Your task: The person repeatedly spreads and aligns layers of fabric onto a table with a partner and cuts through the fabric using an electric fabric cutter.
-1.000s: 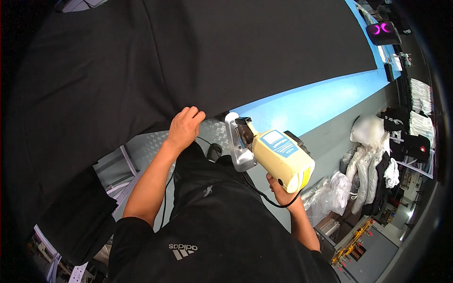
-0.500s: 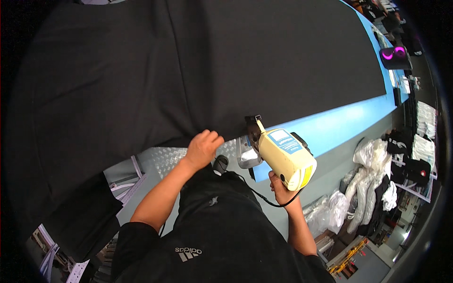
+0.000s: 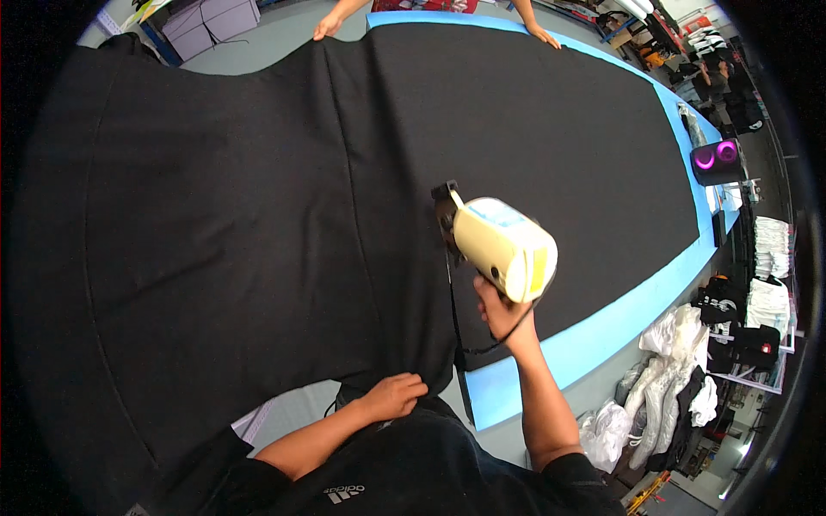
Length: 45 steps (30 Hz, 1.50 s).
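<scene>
A cream-bodied electric fabric cutter (image 3: 503, 245) with a black cord stands over the black fabric (image 3: 258, 224). My right hand (image 3: 501, 314) is wrapped round its handle. The cutter's foot, at the body's left, is partly hidden and dark against the cloth. A line in the fabric runs from the cutter back to the near edge, where the cloth left of it hangs off the table. At that near edge, close to my body, my left hand (image 3: 394, 397) is closed on the fabric, fingers bent over it.
Another person's hands (image 3: 327, 24) hold or rest on the fabric's far edge. The blue table top (image 3: 594, 331) shows along the near and right borders. A black box with pink lit rings (image 3: 717, 162) stands at its right end. Plastic-wrapped bundles (image 3: 658, 370) lie beyond.
The cutter has moved from the table's near edge inward over the fabric, with my right hand on it. My view has shifted up; the other person's hands now show at the far edge.
</scene>
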Each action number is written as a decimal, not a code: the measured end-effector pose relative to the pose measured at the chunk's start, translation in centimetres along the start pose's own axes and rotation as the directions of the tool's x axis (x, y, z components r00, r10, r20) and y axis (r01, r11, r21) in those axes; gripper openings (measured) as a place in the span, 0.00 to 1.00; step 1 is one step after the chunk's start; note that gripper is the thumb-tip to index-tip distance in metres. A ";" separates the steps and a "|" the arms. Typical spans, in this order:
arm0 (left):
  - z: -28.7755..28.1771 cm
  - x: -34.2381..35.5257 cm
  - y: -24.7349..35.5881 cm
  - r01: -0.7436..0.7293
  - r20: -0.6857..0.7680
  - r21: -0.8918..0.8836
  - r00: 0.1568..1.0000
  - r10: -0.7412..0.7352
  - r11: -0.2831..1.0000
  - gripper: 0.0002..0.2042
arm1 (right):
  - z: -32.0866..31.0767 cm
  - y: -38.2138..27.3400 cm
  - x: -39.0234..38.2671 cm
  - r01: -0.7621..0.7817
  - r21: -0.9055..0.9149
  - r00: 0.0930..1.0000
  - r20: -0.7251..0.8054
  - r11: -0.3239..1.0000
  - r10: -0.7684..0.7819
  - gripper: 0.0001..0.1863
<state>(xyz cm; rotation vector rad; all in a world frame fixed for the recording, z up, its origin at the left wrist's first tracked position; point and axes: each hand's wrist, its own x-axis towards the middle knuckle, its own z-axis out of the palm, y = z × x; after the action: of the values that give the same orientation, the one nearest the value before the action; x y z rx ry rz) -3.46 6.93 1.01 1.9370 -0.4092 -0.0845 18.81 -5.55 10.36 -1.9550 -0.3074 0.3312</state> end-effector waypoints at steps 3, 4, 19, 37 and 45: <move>-0.8 0.1 -1.5 0.107 0.149 -0.229 0.986 -0.073 0.967 0.09 | 2.1 -2.1 7.1 -0.055 0.048 0.998 0.025 0.997 0.054 0.08; -0.5 0.0 -2.2 0.178 0.200 -0.312 0.973 -0.118 0.933 0.09 | 2.7 -2.9 9.3 -0.132 0.066 0.991 0.028 0.989 0.131 0.09; 3.1 -2.4 -6.3 0.387 0.268 -0.631 0.922 -0.279 0.673 0.09 | 13.1 -8.8 39.1 0.027 0.160 0.999 -0.034 0.987 -0.022 0.15; 1.0 -2.1 -7.2 0.646 -0.221 -0.115 0.724 -0.653 0.755 0.09 | -7.0 -4.2 2.4 -0.090 0.405 0.995 0.065 0.910 0.069 0.14; 2.1 2.1 -1.5 0.513 -0.542 -0.361 0.564 -0.623 0.779 0.07 | -19.3 -0.5 -21.1 -0.429 0.417 0.902 0.153 0.801 0.403 0.28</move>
<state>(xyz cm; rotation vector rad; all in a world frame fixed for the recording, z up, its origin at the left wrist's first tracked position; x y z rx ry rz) -1.67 4.91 -0.87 1.7255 0.6955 0.1249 6.32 -29.32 20.08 -1.5420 0.1667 0.6839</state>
